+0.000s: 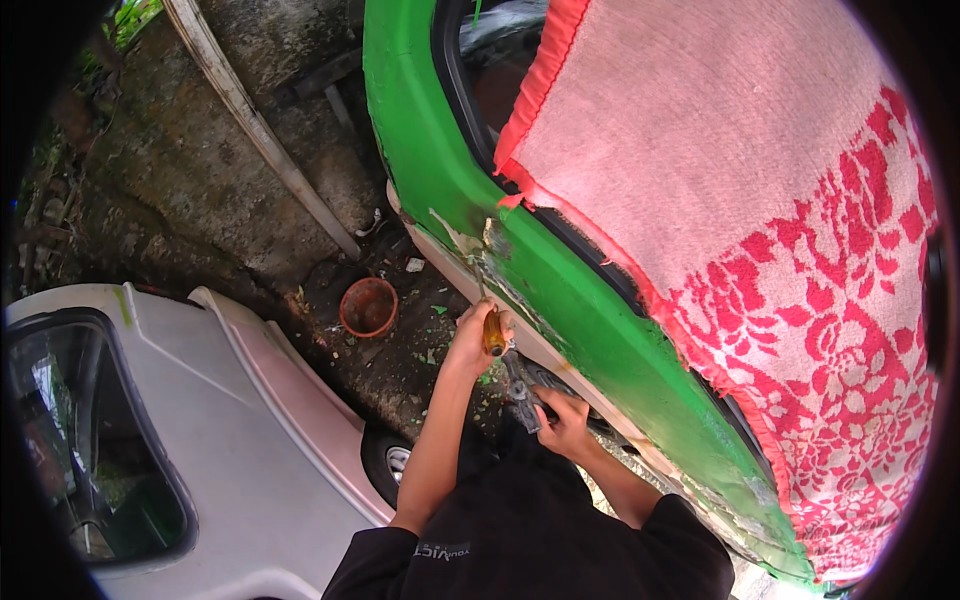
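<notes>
My left hand point(468, 342) is closed round the amber handle of a screwdriver point(493, 334). Its thin shaft points up toward the lower edge of the green car body point(570, 270), where paint is chipped and bare patches point(496, 238) show. Whether the tip touches the metal I cannot tell. My right hand point(564, 424) grips a long dark grey tool point(520, 388), whose exact kind is unclear. The far end of that tool lies close to the butt of the screwdriver handle. Below the green panel runs a cream-coloured strip point(535, 345).
A red and pink patterned towel point(690, 150) hangs over the green car's windows. On the left stands a silver and pink car point(220, 400). A terracotta pot point(368, 307) sits on the dirt among green paint flakes. Behind it a long pale strip point(260, 130) leans on the wall point(170, 190).
</notes>
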{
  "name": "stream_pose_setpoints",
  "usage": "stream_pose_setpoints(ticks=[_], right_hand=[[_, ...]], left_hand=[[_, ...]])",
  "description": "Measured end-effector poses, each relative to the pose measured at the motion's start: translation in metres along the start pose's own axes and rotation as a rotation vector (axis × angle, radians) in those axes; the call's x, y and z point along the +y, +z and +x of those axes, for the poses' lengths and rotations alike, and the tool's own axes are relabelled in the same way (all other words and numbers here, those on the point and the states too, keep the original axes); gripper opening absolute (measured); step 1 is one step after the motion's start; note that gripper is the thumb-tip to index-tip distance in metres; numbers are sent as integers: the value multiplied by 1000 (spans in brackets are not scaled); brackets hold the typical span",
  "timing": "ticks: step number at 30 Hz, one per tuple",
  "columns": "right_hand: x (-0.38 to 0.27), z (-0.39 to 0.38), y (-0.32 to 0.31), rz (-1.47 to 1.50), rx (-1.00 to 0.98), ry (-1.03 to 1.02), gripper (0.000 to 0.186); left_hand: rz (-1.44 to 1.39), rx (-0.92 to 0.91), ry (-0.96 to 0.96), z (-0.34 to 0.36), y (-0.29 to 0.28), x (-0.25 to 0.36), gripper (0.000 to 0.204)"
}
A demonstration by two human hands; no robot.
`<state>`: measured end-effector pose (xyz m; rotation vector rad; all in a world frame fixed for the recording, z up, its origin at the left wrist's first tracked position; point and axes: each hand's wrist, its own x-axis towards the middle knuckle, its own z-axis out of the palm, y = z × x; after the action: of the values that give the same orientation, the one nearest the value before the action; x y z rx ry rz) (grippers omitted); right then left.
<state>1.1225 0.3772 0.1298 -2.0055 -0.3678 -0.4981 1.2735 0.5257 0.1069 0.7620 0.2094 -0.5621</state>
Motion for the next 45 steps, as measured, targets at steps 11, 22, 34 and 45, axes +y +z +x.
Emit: stream_pose_setpoints(ticks=[11,22,34,45], right_hand=[[1,3,12,-34,4,22,23],[5,-4,4,-38,57,-40,22],[-1,-4,2,5,4,93,22],[-11,3,-1,18,-19,81,22]], left_hand=[[-19,5,-4,1,-1,-1,21],[-43,12,-32,2,-1,1,20],[-12,-16,59,-1,2,-5,21],[-123,-61,-25,-9,2,16,22]])
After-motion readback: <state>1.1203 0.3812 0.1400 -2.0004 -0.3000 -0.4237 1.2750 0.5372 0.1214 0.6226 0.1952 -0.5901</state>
